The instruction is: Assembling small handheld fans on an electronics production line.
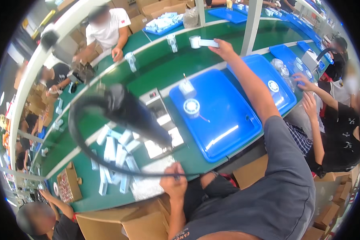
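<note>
My right hand (pixel 224 50) reaches far out over the green belt, its fingers closed on the pale handle of a white round-headed device (pixel 195 42) that looks like a handheld fan. Close to the table's front edge, my left hand (pixel 174 181) is closed with curled fingers; what they hold, if anything, I cannot make out. Beside that hand lies a white sheet (pixel 148 186), with a pile of pale blue and white handle-shaped casings (pixel 118 154) to its left. A metal fixture (pixel 164 128) stands beyond it. A large dark cylinder (pixel 128 110) with a black cable, blurred, hides part of the belt.
A blue tray (pixel 228 132) holds two round white parts with thin wires; another blue tray (pixel 276 96) stands to its right. More such devices (pixel 172 43) stand on the belt. A cardboard box (pixel 124 222) is at the front. A co-worker's hands (pixel 308 94) are at the right.
</note>
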The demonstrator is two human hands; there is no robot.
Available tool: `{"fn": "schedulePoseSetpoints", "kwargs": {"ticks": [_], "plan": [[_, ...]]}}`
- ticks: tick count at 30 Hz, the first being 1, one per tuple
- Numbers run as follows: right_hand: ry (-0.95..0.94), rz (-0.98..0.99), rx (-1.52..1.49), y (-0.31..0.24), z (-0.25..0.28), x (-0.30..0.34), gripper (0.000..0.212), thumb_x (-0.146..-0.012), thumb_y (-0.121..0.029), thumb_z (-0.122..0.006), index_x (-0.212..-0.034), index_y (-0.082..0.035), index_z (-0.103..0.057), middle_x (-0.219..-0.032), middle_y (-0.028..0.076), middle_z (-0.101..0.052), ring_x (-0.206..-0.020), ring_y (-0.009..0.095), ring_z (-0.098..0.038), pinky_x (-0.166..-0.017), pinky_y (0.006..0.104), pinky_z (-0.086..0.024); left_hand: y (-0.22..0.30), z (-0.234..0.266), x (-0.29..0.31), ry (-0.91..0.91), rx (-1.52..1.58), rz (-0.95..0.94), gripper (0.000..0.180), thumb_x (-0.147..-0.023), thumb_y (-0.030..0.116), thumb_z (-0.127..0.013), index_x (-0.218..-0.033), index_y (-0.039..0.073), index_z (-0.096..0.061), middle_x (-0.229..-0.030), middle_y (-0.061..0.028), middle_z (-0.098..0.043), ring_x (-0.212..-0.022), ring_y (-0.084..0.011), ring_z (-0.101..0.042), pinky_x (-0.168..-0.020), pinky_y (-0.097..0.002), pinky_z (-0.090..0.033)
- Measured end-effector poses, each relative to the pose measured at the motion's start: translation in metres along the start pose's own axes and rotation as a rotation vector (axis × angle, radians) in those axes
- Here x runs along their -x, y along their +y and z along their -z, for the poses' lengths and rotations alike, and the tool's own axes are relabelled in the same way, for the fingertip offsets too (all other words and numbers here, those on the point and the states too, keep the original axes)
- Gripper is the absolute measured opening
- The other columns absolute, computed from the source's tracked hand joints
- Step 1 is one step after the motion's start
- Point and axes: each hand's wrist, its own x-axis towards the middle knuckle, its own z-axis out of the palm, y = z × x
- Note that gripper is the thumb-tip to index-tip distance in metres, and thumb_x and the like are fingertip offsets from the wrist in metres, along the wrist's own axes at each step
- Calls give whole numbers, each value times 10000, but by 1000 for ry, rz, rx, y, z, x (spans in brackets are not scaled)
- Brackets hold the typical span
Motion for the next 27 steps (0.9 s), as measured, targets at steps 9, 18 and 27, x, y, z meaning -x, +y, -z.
{"fn": "schedulePoseSetpoints", "kwargs": {"ticks": [9,18,27], "plan": [[412,222,-121,73,-59,-135,321,-965,-95,-699,-1183,125,-613,-1100,192,-660,-894,279,-703,-707,374,-648,6,-5,-6,-23,-207,-49,102,-818,8,-733,-912,46,-739,-618,-55,-553,-525,-229,-571,-489,-349,-435],[395,82,252,74,-23,-117,384,-909,-170,-736,-1151,110,-636,-1014,192,-679,-903,272,-704,-744,365,-624,8,-7,-1,-24,-218,-91,100,-817,21,-737,-901,75,-730,-625,-40,-543,-527,-227,-561,-502,-354,-442],[-377,944,1521,13,-9,90,386,-922,-220,-683,-1228,12,-641,-1296,246,-631,-1231,433,-603,-1026,476,-501,-9,5,-4,122,180,88,114,-854,16,-729,-966,32,-747,-780,-84,-711,-629,-208,-659,-575,-310,-504]]}}
